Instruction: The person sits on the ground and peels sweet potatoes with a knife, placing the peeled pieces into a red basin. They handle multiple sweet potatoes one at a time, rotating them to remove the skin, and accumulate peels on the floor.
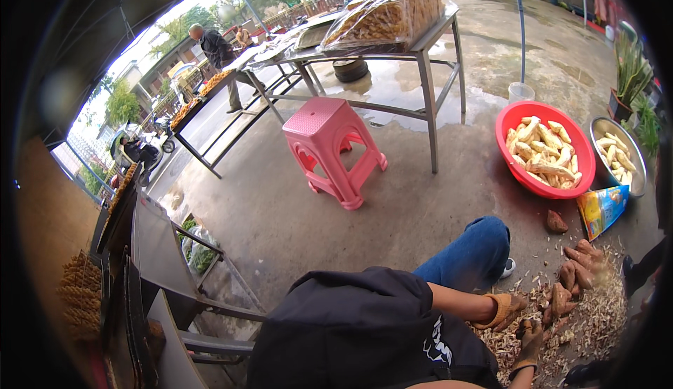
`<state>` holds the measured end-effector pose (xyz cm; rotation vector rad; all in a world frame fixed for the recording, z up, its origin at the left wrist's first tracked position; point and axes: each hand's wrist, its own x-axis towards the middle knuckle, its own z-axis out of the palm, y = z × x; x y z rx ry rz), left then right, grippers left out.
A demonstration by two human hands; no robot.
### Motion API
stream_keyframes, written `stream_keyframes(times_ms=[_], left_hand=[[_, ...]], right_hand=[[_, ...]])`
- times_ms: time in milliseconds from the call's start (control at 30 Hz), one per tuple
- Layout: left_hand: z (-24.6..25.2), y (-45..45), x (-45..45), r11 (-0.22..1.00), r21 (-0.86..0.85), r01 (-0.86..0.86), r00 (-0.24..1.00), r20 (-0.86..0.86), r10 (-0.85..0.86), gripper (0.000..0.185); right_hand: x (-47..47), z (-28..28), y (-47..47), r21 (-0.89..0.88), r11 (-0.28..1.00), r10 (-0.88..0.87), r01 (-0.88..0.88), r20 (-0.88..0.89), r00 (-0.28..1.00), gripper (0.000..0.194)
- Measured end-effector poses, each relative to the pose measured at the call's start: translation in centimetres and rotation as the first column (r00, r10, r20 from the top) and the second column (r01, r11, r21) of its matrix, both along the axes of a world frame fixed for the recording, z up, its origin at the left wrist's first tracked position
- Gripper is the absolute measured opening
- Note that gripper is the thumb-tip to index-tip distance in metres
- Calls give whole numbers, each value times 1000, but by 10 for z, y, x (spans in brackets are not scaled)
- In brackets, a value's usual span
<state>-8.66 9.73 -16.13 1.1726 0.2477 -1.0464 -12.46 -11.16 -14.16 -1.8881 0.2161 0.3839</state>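
Observation:
My left hand (pixel 503 310), in an orange work glove with a brown palm, reaches low over the peelings (pixel 599 318). Close beside it, my right hand (pixel 528 337) wears a similar, dirt-darkened glove and has its fingers curled. What either hand grips is too small and covered to tell. Just beyond the gloves lie several unpeeled sweet potatoes (pixel 561 297) on the peel-strewn concrete. A red plastic basin (pixel 503 164) full of peeled sweet potatoes (pixel 547 149) stands farther off to the left. Beside that basin, a metal bowl (pixel 640 173) holds more peeled ones.
A blue-and-yellow bag (pixel 604 210) leans by the basins, near a lone sweet potato (pixel 556 221). A pink plastic stool (pixel 336 147) stands on the concrete. Past it, a metal table (pixel 428 105) bears plastic-wrapped fried snacks (pixel 389 18). Another person's dark shoe (pixel 583 373) is near the peelings.

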Motion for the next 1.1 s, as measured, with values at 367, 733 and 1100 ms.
stream_keyframes(times_ms=[367, 733, 1100], left_hand=[[19, -5, 9, 998, 61, -35, 989, -143, 43, 41], [-49, 3, -8, 974, -177, -141, 989, -59, 133, 40], [-69, -16, 8, 1000, -24, 5, 958, 288, 2, 38]], right_hand=[[8, -7, -14, -145, 972, 187, -185, 0, 982, 17], [14, -49, -31, -146, 968, 210, -202, 42, 977, 17], [-6, -2, 4, 148, 989, 4, -1, -15, 1000, 15]])
